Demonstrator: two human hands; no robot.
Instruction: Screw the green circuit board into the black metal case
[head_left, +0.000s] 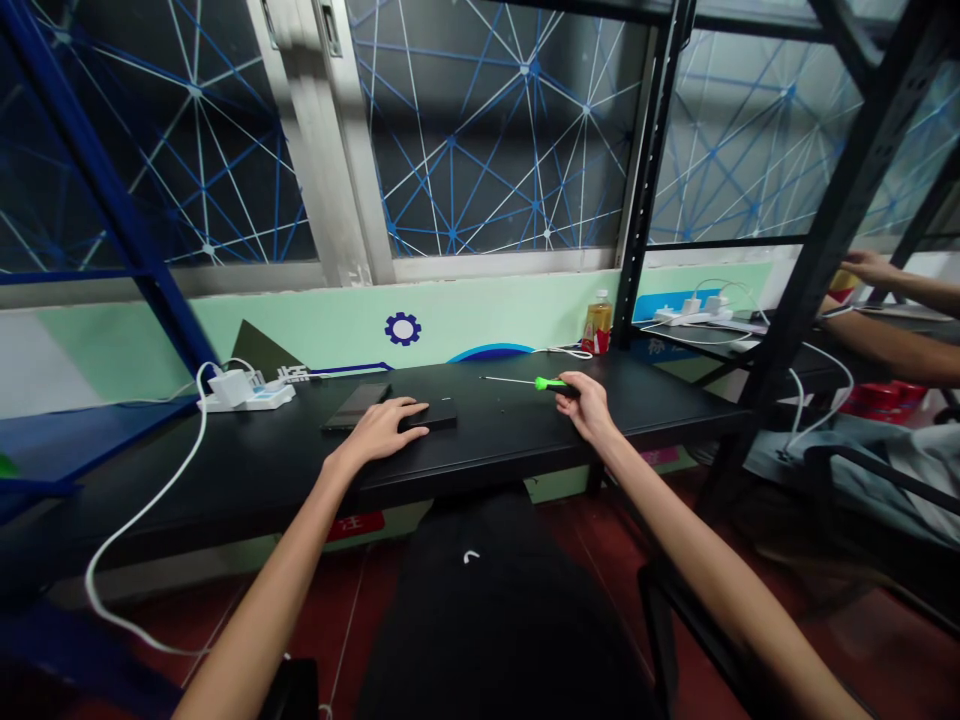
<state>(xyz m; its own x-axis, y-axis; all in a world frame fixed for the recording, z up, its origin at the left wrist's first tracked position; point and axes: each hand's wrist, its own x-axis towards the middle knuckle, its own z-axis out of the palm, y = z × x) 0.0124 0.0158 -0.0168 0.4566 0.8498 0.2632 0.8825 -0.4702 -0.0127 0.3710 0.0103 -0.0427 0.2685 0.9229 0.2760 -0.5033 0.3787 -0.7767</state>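
Observation:
My right hand (585, 403) is closed round the handle of a screwdriver (549, 384) with a green and black grip. Its thin metal shaft points left, just above the black desk. My left hand (380, 430) rests on the desk, with thumb and fingers about the left end of a flat black box-like object (441, 415). The palm hides part of that object, and its exact kind does not show. Just behind and left of this hand lies a dark flat phone-like slab (358, 405). Tiny specks lie on the desk between the two hands.
A white power strip (251, 392) with plugs and a trailing white cable sits at the left. By the black rack post at the back right stands a drink bottle (598, 322). Another person's arms (870, 330) are at the neighbouring desk. Windows line the back.

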